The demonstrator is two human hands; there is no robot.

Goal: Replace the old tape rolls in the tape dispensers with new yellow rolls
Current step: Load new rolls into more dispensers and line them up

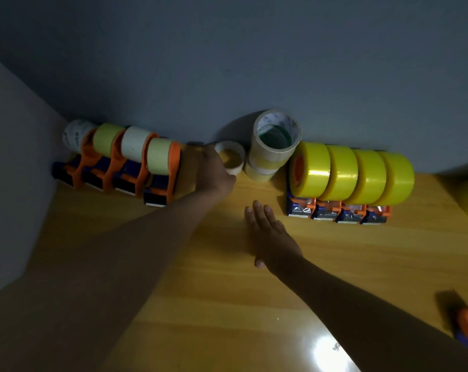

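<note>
Against the wall, on a wooden table [227,304], four dispensers [337,210] loaded with bright yellow rolls [342,175] are lined up at right, and four dispensers [157,194] carrying pale old rolls [160,159] at left. Between them two stacked rolls [273,149] are seen beside a small worn roll [234,159], which is touched by the left hand [214,167]; its grip cannot be told. The right hand [270,234] is laid flat, fingers straight.

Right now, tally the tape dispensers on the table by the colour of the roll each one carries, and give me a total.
Bright yellow rolls, right-hand row: 4
Pale yellow-green rolls, left-hand row: 2
White roll, left-hand row: 1
Total dispensers counted: 7

A roll at the far left end may sit on another dispenser; it is too hidden to tell.
</note>
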